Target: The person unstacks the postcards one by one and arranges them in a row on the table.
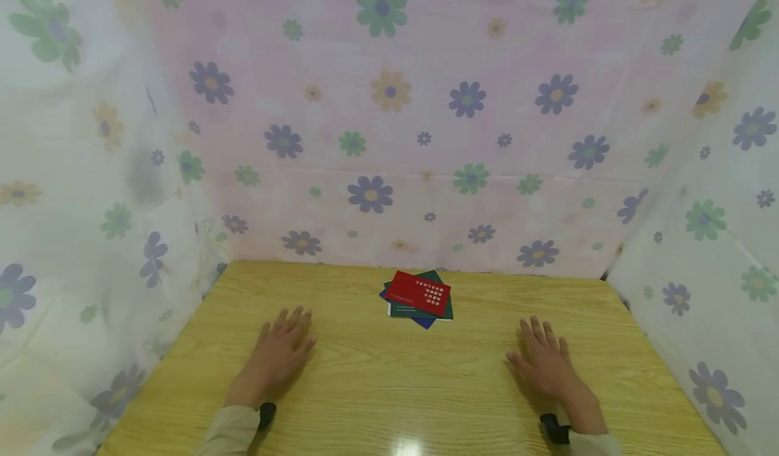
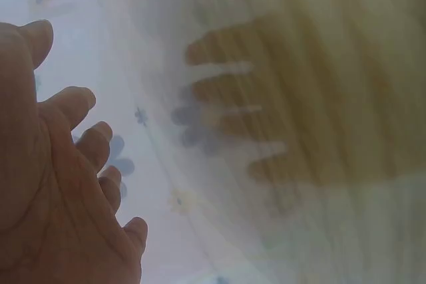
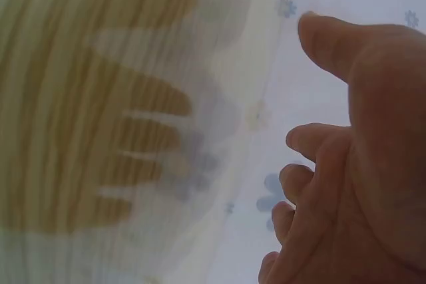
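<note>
Cards [image 1: 420, 293], a small fanned stack, lie flat toward the far side of the table [image 1: 389, 388], between the hands but beyond both, near the cloth [image 1: 341, 219]; the red one [image 1: 414, 289] is on top, the green one [image 1: 398, 311] shows below it, and a corner of the blue one [image 1: 427, 323] juts out lowest, toward the person; whether they are single sheets or thin booklets I cannot tell; the stack looks light, each piece thin and fairly stiff, likelier to crease at a corner than to break; the faces look smooth, so the pieces would probably slide over one another if pushed from one side; the jutting corners seem the best hold for a single piece, thumb below and fingers above; lifting all together calls for a pinch where the three overlap, after raising one edge; the left hand [image 1: 280, 349] is palm down, its fingers extended and slightly parted, with nothing in its grip; the right hand [image 1: 546, 362] is much the same, thumb held away from the fingers, also gripping nothing; both are well apart from the cards, and neither touches them
</note>
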Demonstrator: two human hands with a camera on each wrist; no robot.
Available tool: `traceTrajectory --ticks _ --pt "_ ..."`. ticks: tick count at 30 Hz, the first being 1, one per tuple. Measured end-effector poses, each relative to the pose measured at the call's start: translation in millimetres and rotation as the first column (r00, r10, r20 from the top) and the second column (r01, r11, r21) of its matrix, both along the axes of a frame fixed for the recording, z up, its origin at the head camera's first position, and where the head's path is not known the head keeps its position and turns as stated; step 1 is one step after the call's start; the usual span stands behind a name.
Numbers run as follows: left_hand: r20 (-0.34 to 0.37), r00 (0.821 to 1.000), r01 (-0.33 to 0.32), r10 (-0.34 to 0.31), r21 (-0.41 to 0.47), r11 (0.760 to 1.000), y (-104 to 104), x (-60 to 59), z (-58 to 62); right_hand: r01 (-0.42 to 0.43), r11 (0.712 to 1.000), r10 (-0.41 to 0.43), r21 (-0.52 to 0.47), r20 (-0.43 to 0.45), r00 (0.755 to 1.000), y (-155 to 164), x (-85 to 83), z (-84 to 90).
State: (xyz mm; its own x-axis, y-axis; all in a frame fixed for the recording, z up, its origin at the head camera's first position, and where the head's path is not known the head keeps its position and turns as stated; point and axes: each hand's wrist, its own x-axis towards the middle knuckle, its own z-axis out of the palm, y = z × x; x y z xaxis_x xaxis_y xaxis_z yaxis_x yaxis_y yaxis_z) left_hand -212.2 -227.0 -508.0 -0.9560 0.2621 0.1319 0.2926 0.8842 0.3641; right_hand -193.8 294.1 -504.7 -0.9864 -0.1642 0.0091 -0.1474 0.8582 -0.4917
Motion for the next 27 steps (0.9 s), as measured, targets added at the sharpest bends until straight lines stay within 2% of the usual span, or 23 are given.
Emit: traceTrajectory --ticks 6,13,19,27 --pt "0.039 0.999 0.031 -0.030 -0.014 0.999 11.5 -8.6 -0.1 -0.047 0.999 0.047 0.013 -0.015 0.999 -13.1 -6.2 -2.0" --pt "0.059 0.996 0.064 -0.065 0.019 0.998 26.2 -20.7 -4.9 -0.083 0.997 0.083 0.010 -0.019 0.996 -27.1 -17.4 -4.1" --pt "0.098 0.990 0.094 -0.096 0.029 0.995 38.9 -35.5 -7.8 -0.111 0.994 0.111 0.025 -0.016 0.994 -39.9 -33.3 -6.8" --pt "0.104 0.982 0.153 -0.160 0.071 0.986 57.0 -55.6 -11.6 -0.134 0.991 0.135 0.019 -0.006 0.991 -54.6 -58.6 -10.8"
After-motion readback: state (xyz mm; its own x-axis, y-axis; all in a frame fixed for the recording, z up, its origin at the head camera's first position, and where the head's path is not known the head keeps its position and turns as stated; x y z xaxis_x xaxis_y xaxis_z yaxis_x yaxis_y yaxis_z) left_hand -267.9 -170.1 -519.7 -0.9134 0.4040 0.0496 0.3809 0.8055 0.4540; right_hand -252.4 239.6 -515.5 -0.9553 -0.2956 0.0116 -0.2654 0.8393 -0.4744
